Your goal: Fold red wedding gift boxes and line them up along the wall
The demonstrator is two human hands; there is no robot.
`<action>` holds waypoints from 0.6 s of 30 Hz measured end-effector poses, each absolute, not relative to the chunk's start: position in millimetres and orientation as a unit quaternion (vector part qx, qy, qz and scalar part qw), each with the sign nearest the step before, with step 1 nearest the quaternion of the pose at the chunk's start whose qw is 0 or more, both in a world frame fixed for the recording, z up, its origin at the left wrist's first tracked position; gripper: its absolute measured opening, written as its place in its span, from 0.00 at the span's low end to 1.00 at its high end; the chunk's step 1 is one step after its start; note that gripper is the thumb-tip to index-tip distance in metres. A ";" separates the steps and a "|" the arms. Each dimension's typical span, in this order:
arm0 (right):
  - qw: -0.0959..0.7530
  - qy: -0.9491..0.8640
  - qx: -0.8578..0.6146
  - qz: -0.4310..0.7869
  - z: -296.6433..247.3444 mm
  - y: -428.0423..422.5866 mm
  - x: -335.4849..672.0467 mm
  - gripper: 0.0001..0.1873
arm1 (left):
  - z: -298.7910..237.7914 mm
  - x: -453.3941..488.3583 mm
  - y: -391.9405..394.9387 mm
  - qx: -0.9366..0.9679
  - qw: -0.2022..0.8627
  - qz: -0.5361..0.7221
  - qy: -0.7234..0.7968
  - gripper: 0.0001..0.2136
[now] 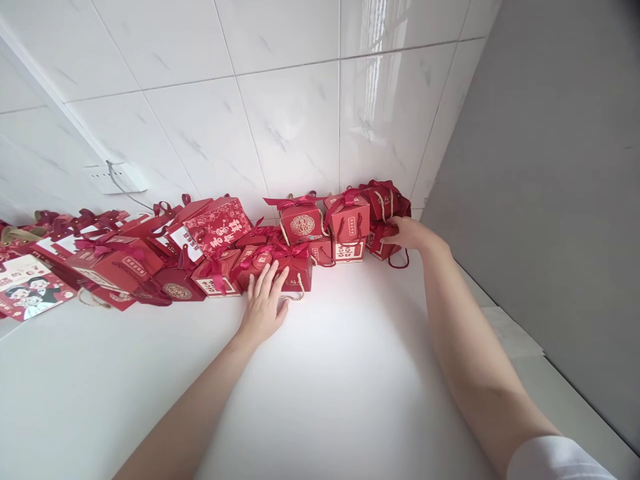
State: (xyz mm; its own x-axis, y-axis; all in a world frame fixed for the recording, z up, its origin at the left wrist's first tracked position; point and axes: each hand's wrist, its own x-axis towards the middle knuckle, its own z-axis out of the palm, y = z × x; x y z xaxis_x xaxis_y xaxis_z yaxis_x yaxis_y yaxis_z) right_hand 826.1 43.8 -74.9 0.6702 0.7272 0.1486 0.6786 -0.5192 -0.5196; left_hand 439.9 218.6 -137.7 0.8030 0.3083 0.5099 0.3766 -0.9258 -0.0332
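Observation:
My left hand (pixel 265 303) lies with spread fingers against the front of a red gift box (pixel 299 279) tied with a ribbon bow. A cream rope handle hangs from that box's front. At the right end of the row, my right hand (pixel 411 233) holds a tilted red gift box (pixel 377 243) at its side; some of the fingers are hidden. Just above sits a darker red box (pixel 383 200) with a rope handle. Between my hands, a box with a round gold emblem (pixel 303 225) and another red box (pixel 349 220) rest on top of others.
More red boxes and bags (pixel 120 263) are heaped along the wall to the left, one card (pixel 33 287) showing a cartoon couple. A white tiled wall (pixel 290 120) with a socket (pixel 115 179) stands behind the white tabletop (pixel 340 373). A grey panel (pixel 550 167) bounds the right side.

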 end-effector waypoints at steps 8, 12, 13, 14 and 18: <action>0.413 -0.304 -0.852 -0.109 -58.7 68.9 825.2 0.43 | -137.8 439.8 219.7 -0.948 0.059 -0.257 -0.180 0.34; 0.433 -0.307 -0.843 -0.087 -50.2 101.1 836.0 0.57 | -137.9 439.4 221.1 -0.947 0.062 -0.255 -0.183 0.33; 0.416 -0.304 -0.854 -0.074 -49.0 107.8 838.5 0.59 | -137.9 439.1 221.3 -0.948 0.063 -0.253 -0.183 0.32; 0.397 -0.299 -0.865 -0.066 -48.1 113.2 840.2 0.60 | -137.9 438.8 221.5 -0.948 0.064 -0.251 -0.184 0.32; 0.365 -0.282 -0.884 -0.075 -45.1 116.7 838.3 0.60 | -138.3 437.9 221.3 -0.949 0.062 -0.248 -0.183 0.32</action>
State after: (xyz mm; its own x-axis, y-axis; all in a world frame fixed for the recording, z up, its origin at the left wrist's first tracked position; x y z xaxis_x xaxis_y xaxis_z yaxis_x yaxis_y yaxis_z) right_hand 838.3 116.7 -45.1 0.8299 0.4435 0.3386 0.5532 -0.5744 -0.6034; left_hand 437.9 221.3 -138.3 0.8094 0.3171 0.4944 0.3791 -0.9250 -0.0274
